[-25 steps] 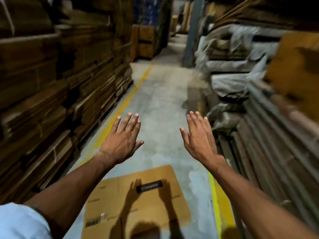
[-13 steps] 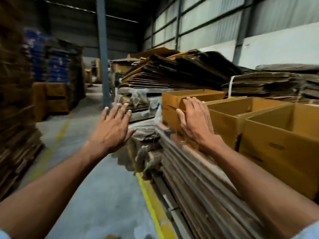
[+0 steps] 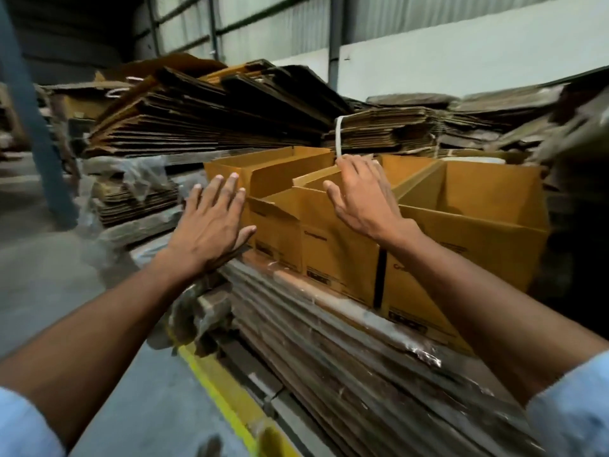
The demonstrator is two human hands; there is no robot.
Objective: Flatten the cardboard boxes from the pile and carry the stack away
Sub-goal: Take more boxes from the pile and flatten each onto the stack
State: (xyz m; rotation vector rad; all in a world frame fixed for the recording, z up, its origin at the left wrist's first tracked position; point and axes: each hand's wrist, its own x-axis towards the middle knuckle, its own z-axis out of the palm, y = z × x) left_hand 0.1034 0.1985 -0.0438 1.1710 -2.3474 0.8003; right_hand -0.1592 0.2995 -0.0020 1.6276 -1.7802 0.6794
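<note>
Head view shows us reaching both hands toward the open cardboard boxes [image 3: 333, 239] at two o'clock, which stand on a wrapped stack of flattened cardboard [image 3: 346, 364]. Our left hand [image 3: 211, 225] hovers by the nearest box's left corner, fingers straight and slightly apart. Our right hand [image 3: 359, 199] rests over its rim, fingers spread, gripping nothing.
</note>
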